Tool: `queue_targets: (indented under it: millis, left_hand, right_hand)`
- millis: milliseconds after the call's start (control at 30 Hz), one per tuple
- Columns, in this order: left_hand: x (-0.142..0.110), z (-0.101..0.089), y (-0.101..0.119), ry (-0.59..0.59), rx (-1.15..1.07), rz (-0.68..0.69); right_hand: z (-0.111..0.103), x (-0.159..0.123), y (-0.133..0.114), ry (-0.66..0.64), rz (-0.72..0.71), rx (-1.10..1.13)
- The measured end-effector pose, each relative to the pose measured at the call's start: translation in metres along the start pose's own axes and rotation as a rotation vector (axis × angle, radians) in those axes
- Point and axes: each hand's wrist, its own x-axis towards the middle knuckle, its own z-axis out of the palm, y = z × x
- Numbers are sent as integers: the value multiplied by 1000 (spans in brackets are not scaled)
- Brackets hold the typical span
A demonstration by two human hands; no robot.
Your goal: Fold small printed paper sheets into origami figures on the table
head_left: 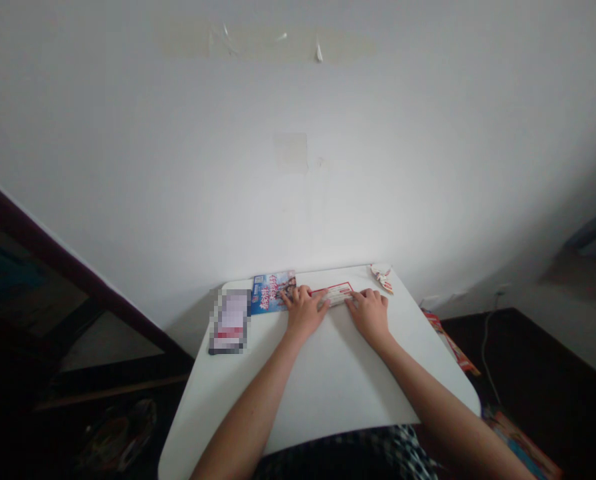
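Observation:
Both my hands rest on a small white table point(328, 380) near its far edge. My left hand point(304, 312) and my right hand point(369, 313) press down on a white paper strip with red print point(335, 293), fingers bent and laid flat on it. The strip lies between the two hands, partly covered by the fingers. A blue printed leaflet point(271, 292) lies just left of my left hand.
A dark phone-like object point(229, 321), blurred out, lies at the table's left edge. A small folded red-and-white paper piece point(382, 275) sits at the far right corner. A white wall stands close behind. Papers point(451, 343) lie on the dark floor to the right.

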Motion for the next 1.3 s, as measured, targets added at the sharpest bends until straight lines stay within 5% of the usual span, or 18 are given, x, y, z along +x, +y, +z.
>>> queue_targets:
  millis: [1300]
  left_hand:
    - [2, 0, 3, -18, -7, -53]
  right_hand:
    - [0, 3, -4, -27, 53, -10]
